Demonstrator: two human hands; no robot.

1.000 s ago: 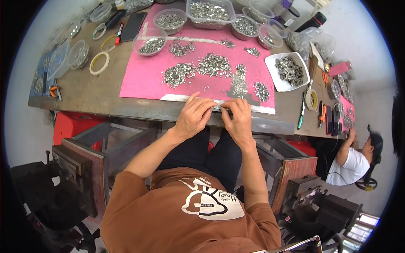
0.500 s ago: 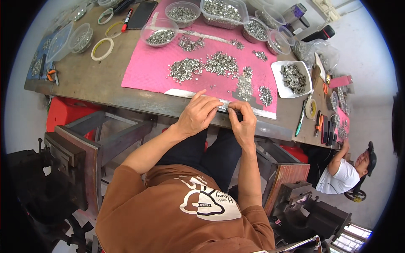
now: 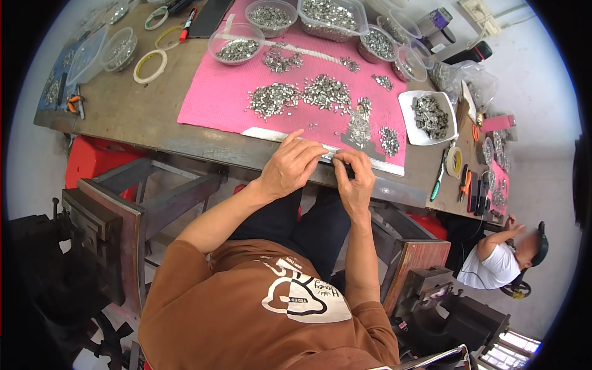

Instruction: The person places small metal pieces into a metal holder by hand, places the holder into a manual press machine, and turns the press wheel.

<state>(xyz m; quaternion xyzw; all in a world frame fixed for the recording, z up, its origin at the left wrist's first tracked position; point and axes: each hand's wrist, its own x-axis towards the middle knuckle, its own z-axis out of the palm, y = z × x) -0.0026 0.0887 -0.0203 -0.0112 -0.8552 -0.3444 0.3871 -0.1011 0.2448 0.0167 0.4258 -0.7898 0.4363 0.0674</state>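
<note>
At the near edge of the bench, my left hand (image 3: pixel 292 164) and my right hand (image 3: pixel 355 175) meet, fingertips almost touching. The left thumb and index finger are pinched together; whatever lies between them is too small to make out. My right hand's fingers are curled around a small dark piece (image 3: pixel 349 169), mostly hidden by them. Under the fingertips runs a whitish strip (image 3: pixel 388 168) along the front of a pink mat (image 3: pixel 213 102). Just beyond are loose heaps of small shiny metal pieces (image 3: pixel 273 100), with another small heap (image 3: pixel 389 140) right of my right hand.
Clear plastic tubs of metal pieces (image 3: pixel 333 21) line the back. A white dish (image 3: pixel 425 139) stands right, beside a green-handled tool (image 3: pixel 438 182) and pliers (image 3: pixel 465 186). Tape rolls (image 3: pixel 150 66) lie left. Vises (image 3: pixel 92 234) flank my seat. A co-worker (image 3: pixel 493 262) sits at far right.
My hands stay at the same spot with barely any shift in the fingers. The co-worker at right has raised a hand off the bench toward the head. The view has shifted slightly.
</note>
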